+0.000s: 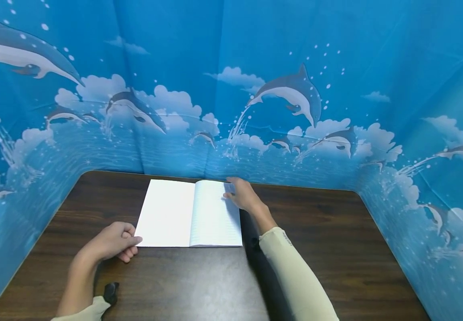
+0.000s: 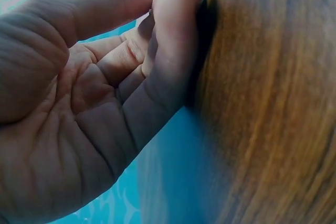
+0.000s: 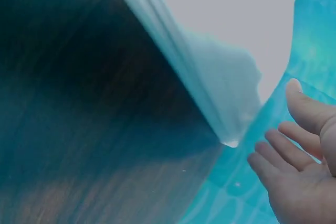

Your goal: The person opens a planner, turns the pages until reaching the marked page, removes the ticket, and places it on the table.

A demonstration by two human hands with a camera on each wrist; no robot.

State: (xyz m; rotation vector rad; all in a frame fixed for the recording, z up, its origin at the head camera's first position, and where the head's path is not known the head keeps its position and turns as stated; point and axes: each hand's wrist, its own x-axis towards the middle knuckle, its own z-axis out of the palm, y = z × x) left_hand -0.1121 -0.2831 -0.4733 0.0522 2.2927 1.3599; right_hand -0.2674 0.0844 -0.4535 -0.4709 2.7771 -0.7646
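Observation:
An open notebook lies on the table, its left page blank white and its right page ruled with lines. At its lower left corner my left hand pinches the edge, thumb on top and fingers curled beneath. In the left wrist view the thumb of the left hand meets the fingertips close over the wood. My right hand is at the notebook's upper right corner, fingers extended. From the right wrist, the right hand shows spread, relaxed fingers beside the corner of the notebook's pages.
The dark wooden table has rounded far corners. A blue curtain printed with dolphins and clouds surrounds it at the back and both sides. A small black object sits at the left wrist by the sleeve.

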